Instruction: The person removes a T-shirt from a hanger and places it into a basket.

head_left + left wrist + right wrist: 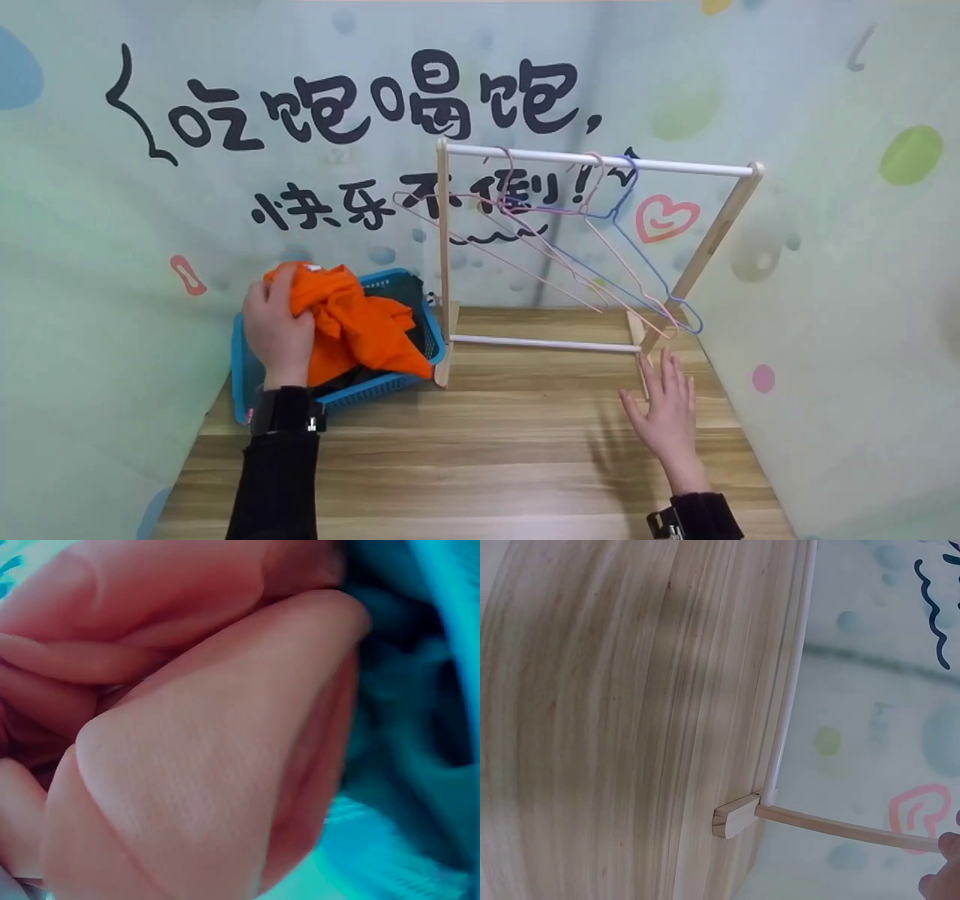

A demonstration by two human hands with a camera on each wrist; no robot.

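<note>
My left hand point(277, 334) grips a crumpled orange garment point(360, 322) by its upper part, over the blue basket point(238, 364). A small white tag shows at the garment's top edge, and its lower folds hang across the basket. In the left wrist view the garment point(165, 585) looks pinkish and fills the space around the hand. Dark green cloth point(401, 291) lies inside the basket. On the right, my right hand point(664, 412) holds nothing; its fingers are spread near the foot of the clothes rack point(705, 244). Its fingertips point(946, 881) show at the right wrist view's edge.
Two pink hangers point(598, 191) and a blue hanger point(651, 259) hang from the rack's white top bar point(690, 166). A lower white bar point(547, 343) joins the rack's wooden sides. Wood-grain tabletop point(487, 457) extends in front, with printed walls point(832, 300) behind and beside it.
</note>
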